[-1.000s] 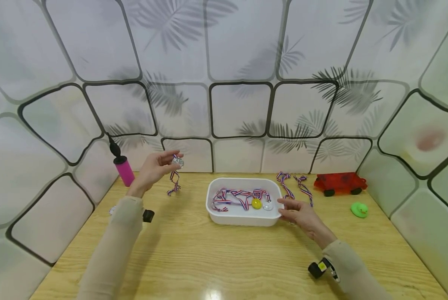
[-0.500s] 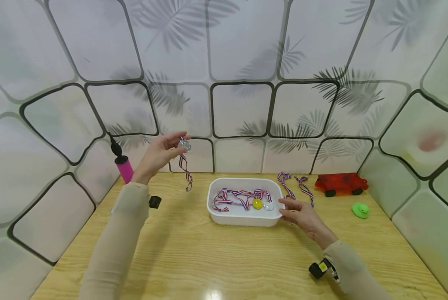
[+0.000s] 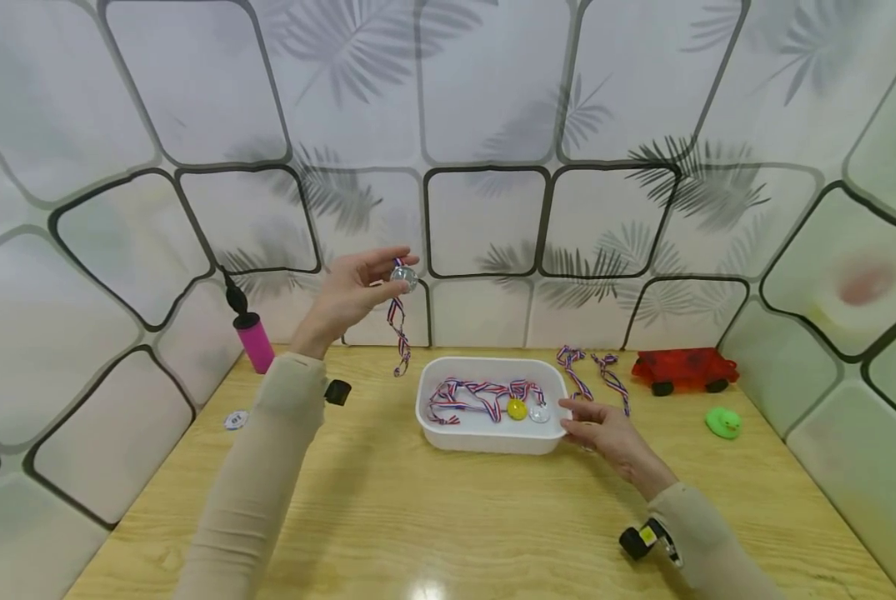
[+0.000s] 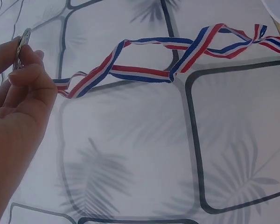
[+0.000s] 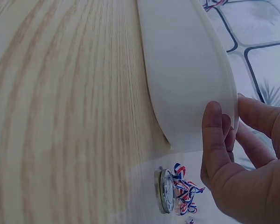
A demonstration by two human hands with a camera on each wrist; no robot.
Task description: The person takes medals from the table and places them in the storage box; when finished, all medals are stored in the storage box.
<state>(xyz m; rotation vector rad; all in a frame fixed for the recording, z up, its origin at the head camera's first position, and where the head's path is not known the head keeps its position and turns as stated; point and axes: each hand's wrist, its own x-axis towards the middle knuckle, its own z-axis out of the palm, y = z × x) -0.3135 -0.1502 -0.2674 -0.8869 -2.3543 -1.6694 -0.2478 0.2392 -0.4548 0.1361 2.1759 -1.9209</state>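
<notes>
My left hand (image 3: 353,292) pinches a silver medal (image 3: 403,278) between thumb and fingers, raised above the table left of the white tub (image 3: 485,440). Its red, white and blue ribbon (image 4: 142,72) hangs down in a twisted loop. At the tub's right end, my right hand (image 3: 608,436) grips the rim, thumb on one side of the wall and fingers on the other. Inside the tub lie a yellow medal (image 3: 517,409), another silver medal (image 3: 540,413) and striped ribbons (image 3: 478,392). Beside the tub, the right wrist view shows one more medal (image 5: 167,191) on the table.
Two striped ribbons (image 3: 611,379) lie behind my right hand. Farther right are a red toy car (image 3: 683,371) and a green duck (image 3: 723,422). A pink hand pump (image 3: 254,340) stands at the back left, near a round chip (image 3: 236,419). Patterned walls enclose the table.
My left hand has risen and moved right toward the tub, carrying the silver medal and its dangling ribbon. My right hand keeps its grip on the tub's rim.
</notes>
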